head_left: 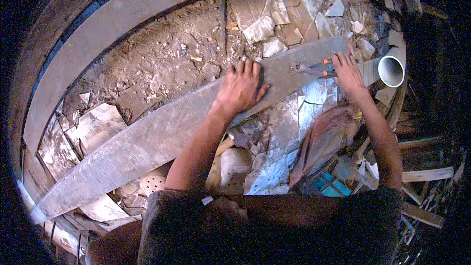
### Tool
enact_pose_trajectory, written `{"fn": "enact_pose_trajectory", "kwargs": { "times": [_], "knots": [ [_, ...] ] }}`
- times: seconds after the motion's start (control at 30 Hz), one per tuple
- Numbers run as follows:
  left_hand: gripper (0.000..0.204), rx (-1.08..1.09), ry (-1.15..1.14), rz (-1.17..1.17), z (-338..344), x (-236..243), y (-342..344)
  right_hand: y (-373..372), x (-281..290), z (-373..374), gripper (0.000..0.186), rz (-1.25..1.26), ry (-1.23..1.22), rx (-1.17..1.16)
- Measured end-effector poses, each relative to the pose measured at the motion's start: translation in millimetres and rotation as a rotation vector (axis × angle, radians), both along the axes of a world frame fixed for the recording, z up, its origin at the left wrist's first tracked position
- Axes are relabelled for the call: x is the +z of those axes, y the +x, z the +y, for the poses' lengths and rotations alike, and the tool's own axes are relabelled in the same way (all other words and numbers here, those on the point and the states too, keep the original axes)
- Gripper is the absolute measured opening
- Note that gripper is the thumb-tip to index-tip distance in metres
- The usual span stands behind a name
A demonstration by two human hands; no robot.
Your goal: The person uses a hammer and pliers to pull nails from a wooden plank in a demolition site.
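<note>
A long, weathered wooden plank (162,122) lies slantwise from the near left to the far right. My left hand (240,87) bears down on it near the middle, fingers curled over the far edge and the thumb spread to the side. In my right hand (348,72) is a pair of pliers (314,68) with dark and orange handles, its jaws pointing left. The jaws meet the plank's face beside a small metal piece, perhaps a nail, too small to make out. The handles stand a little apart, and their ends are hidden under my fingers.
Broken tiles (287,19) and loose soil (157,59) cover the ground past the plank. A white pipe (391,71) opens upward at the right. Brownish cloth (321,140) lies near my right forearm. Wooden slats (427,174) stick out at the right, and a curved-looking beam (122,10) borders the far side.
</note>
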State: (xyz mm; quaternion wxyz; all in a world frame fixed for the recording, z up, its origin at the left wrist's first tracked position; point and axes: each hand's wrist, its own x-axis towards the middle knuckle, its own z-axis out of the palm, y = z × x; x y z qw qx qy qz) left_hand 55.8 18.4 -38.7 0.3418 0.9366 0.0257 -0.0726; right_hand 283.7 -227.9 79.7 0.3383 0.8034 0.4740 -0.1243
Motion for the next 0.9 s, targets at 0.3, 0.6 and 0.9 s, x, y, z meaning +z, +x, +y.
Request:
{"fn": "enact_pose_trajectory", "kwargs": {
  "times": [0.3,0.6,0.9],
  "knots": [
    [0.058,0.076,0.041,-0.150,-7.2,-6.1,-1.3,-43.8,58.4,40.7,0.027,-0.163,-0.138,0.454],
    [0.054,0.118,0.020,-0.188,-6.6,-8.4,-3.9,-48.4,56.3,54.0,0.030,-0.188,-0.185,0.456],
    [0.055,0.053,-0.070,-0.062,-3.3,-5.6,-0.1,-68.7,59.1,55.4,0.029,-0.194,-0.178,0.275]
  ]
}}
